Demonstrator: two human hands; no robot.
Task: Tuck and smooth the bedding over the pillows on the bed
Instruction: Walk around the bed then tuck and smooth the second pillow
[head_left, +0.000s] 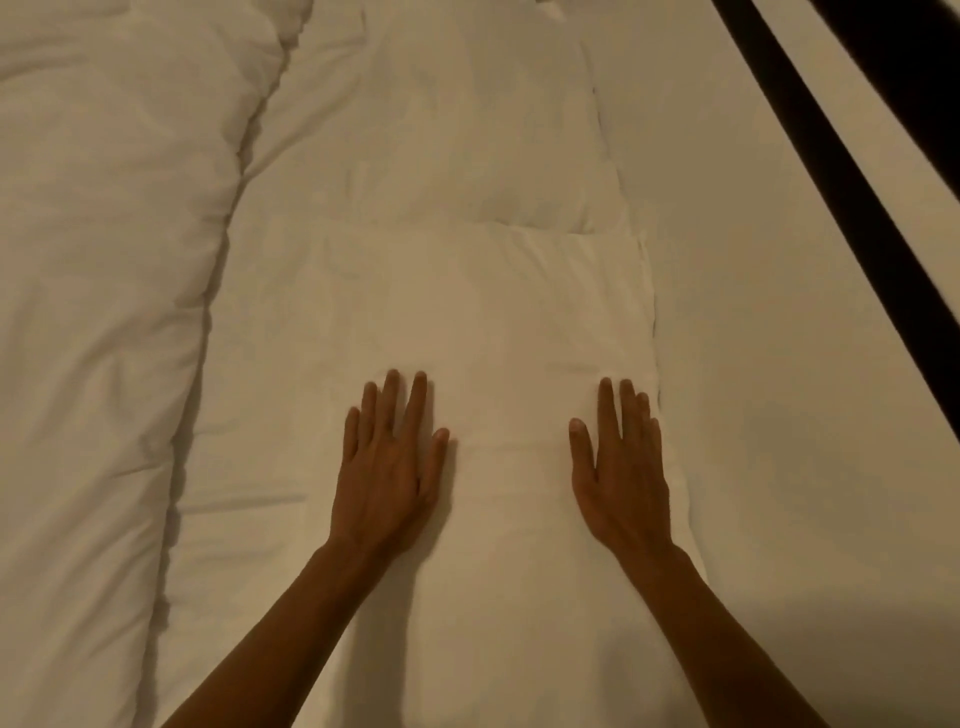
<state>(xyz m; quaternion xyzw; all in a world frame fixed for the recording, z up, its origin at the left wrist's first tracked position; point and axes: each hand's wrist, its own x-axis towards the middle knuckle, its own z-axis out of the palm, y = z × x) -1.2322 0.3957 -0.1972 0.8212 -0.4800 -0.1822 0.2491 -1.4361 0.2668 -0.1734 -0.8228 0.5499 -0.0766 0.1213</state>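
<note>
Near pillow: the near pillow (483, 338) sits at frame centre, running toward 6 o'clock under both palms; its white cover looks mostly flat, with a shallow crease between the hands.
Far pillow: the far pillow (441, 130) lies at 12 o'clock of the near one, their edges meeting or overlapping along one seam; which overlaps which I cannot tell.
Left hand: the left hand (389, 467) rests flat, palm down, at about 7 o'clock of the pillow's centre, fingers (415, 400) spread wide and holding nothing.
Right hand: the right hand (621, 473) rests flat near the pillow's 3 o'clock edge, fingers close together, straight, gripping nothing.
Duvet: the duvet (104, 312) is bunched in a thick roll at 9 o'clock, beside the pillows and not yet over them.
Sheet: the sheet (779, 364) lies bare and smooth at 3 o'clock, up to a dark bar (857, 171) at 1 o'clock.
Risk, creasing: uneven pressure from the two palms would likely push the middle crease into a ridge.
Risk, shifting: a hard push toward 12 o'clock could slide the near pillow onto the far one.
Risk, edge: the right hand, so near the edge, could roll the pillow's side under.
Risk, cover: dragging the heavy duvet across could rumple the smoothed surface.
</note>
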